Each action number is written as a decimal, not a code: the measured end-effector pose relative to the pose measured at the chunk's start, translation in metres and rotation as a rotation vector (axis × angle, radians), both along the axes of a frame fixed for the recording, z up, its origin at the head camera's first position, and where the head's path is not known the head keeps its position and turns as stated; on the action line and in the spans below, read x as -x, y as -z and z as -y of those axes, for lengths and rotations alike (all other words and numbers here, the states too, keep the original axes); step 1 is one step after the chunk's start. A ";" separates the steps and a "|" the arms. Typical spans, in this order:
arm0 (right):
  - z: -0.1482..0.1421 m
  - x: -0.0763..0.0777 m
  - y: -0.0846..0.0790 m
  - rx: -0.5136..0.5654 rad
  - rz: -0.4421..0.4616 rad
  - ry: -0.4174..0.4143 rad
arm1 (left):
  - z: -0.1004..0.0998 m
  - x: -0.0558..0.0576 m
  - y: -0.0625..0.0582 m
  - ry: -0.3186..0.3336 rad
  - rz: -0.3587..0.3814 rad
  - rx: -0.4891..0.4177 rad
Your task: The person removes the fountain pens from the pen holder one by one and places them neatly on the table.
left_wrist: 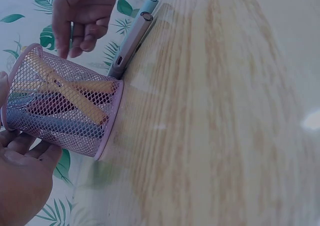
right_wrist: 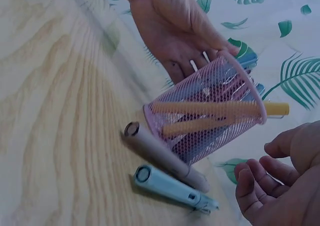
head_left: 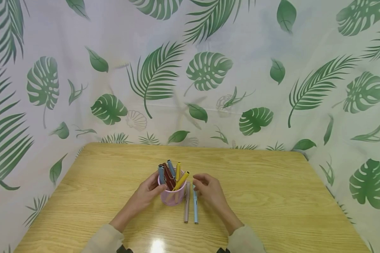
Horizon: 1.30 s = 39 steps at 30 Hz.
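A pink mesh pen cup [head_left: 172, 201] stands on the table with several pens in it: blue [head_left: 161, 173], dark red [head_left: 169, 178] and yellow [head_left: 182, 180]. My left hand [head_left: 145, 192] grips the cup from the left, thumb near the rim [right_wrist: 256, 97], fingers around the far side. To the cup's right lie a greyish-mauve pen [head_left: 187, 207] and a light blue pen [head_left: 195, 209], side by side. Near the far end of the light blue pen is my right hand [head_left: 210, 189], its fingers loosely bent. The right wrist view shows nothing in that hand [right_wrist: 285, 181].
The wooden table [head_left: 272, 196] extends to both sides and behind the cup. At its back edge hangs a white cloth [head_left: 164, 130] printed with green leaves. A bright reflection lies on the table near the front.
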State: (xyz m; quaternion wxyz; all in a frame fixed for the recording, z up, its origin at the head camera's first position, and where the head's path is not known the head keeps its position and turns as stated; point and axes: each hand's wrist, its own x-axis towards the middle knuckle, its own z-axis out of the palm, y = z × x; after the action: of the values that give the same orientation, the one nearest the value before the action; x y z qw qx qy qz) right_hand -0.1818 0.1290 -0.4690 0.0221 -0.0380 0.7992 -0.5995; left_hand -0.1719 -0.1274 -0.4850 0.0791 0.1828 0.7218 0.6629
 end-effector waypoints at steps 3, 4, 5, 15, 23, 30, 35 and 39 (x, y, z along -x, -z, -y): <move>0.003 -0.002 -0.005 0.034 -0.037 -0.028 | 0.000 0.000 0.000 0.002 0.001 -0.005; 0.004 -0.003 -0.007 0.044 -0.050 -0.039 | 0.000 0.000 0.000 0.002 0.001 -0.004; 0.005 -0.003 -0.008 0.050 -0.058 -0.048 | 0.000 0.000 0.000 0.001 0.000 -0.004; 0.016 -0.004 -0.013 0.047 -0.135 -0.043 | 0.001 0.000 0.002 -0.008 0.008 0.006; 0.028 -0.004 -0.010 0.049 -0.172 -0.002 | 0.002 0.001 0.003 -0.007 0.007 0.013; 0.035 -0.003 -0.012 0.042 -0.150 0.058 | 0.002 0.001 0.001 -0.008 0.004 0.011; 0.037 -0.003 -0.016 0.018 -0.141 0.069 | 0.001 0.001 0.000 -0.014 0.002 0.010; 0.035 -0.005 -0.021 0.041 -0.130 0.080 | 0.001 0.000 0.001 -0.009 0.006 -0.005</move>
State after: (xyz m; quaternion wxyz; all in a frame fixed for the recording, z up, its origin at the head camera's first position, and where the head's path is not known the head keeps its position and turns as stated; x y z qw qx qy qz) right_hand -0.1763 0.0938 -0.4480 -0.0547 -0.0453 0.7873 -0.6124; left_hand -0.1724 -0.1281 -0.4856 0.0778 0.1776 0.7208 0.6655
